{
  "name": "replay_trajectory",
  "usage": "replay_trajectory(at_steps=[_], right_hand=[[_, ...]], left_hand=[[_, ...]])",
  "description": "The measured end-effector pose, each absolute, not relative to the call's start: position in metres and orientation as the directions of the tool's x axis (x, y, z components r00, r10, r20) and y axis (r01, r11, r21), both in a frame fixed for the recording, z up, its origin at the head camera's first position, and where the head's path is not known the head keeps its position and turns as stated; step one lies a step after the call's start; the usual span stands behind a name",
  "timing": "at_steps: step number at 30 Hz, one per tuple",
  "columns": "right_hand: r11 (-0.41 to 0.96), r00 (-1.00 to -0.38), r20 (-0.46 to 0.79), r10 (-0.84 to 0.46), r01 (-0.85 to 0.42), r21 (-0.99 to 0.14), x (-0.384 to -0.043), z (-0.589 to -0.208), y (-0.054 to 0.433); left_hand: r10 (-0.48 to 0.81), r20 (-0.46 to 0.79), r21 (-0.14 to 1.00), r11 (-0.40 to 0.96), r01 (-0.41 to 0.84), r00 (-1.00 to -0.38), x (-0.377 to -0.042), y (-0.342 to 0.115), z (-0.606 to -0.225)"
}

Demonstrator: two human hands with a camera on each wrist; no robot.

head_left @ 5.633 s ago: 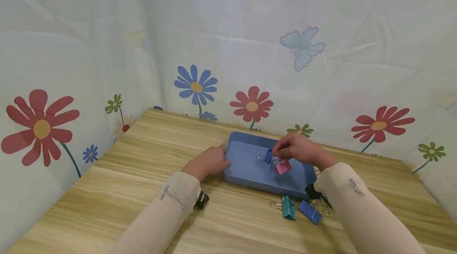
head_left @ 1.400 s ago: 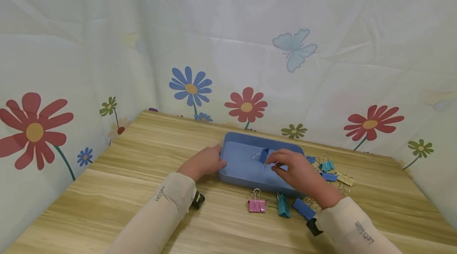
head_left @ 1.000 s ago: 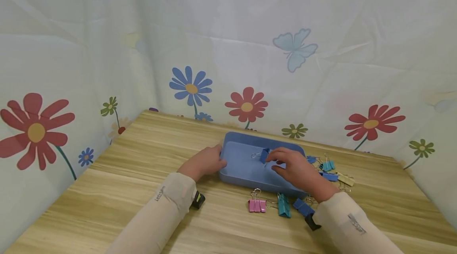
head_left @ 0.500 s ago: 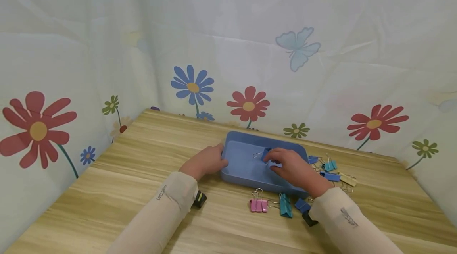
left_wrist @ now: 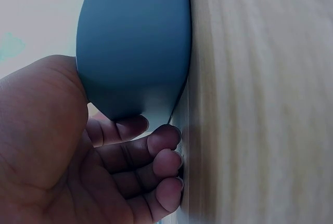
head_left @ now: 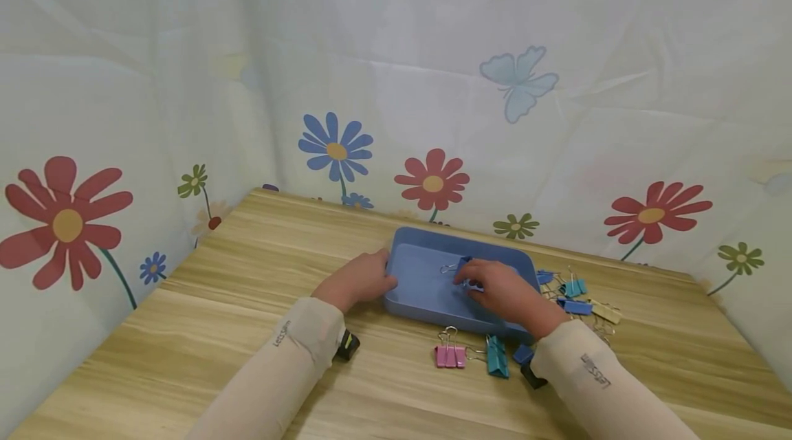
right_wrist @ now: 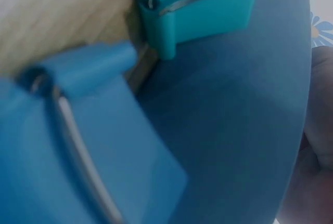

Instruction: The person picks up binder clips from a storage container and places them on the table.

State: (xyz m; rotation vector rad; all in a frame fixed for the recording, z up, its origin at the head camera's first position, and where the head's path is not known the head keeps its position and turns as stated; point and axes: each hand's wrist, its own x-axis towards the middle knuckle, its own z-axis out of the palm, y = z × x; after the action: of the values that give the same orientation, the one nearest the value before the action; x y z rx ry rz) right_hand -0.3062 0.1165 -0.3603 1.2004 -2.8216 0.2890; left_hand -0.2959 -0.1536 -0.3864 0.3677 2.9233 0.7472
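Observation:
My left hand [head_left: 359, 280] grips the left end of a shallow blue tray [head_left: 421, 309]. The left wrist view shows its thumb side against the tray wall [left_wrist: 135, 31] and curled fingertips low beside the wood. Inside the tray, my right hand [head_left: 504, 292] bends its fingers and thumb over a blue binder clip [head_left: 465, 260]. One wire handle sticks out to the left, while the fingers hide much of its body. In front of the tray lie a pink binder clip [head_left: 450, 357], a teal one [head_left: 497, 357] and another blue one [head_left: 522, 355], partly under my right wrist.
Right of the tray several more clips lie together, among them a teal clip [head_left: 574, 287], a blue clip [head_left: 575, 306] and a yellow clip [head_left: 605, 311]. A flower-printed curtain [head_left: 383, 82] hangs behind the wooden table [head_left: 204, 330].
Earlier the right hand held the pink clip over the tray; now that clip lies on the table in front. Lately the right fingers have closed further over the blue clip. The left hand stays put.

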Motion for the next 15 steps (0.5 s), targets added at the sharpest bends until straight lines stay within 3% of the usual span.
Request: replay_trajectory(at_steps=[7,15], right_hand=[[0.666,-0.676,0.140,-0.723,-0.737,-0.117,-0.3101,-0.3658,0.1160],[0.697,-0.710,0.154,-0.687,-0.704,-0.137,-0.3065,-0.3669,0.1177]], left_hand=[[0.257,-0.038,0.500,0.841,0.205,-0.966,-0.2948,-0.1533,-0.3850],[0.254,-0.049,0.491,0.848,0.198,-0.966,-0.2940,-0.1529,-0.3839]])
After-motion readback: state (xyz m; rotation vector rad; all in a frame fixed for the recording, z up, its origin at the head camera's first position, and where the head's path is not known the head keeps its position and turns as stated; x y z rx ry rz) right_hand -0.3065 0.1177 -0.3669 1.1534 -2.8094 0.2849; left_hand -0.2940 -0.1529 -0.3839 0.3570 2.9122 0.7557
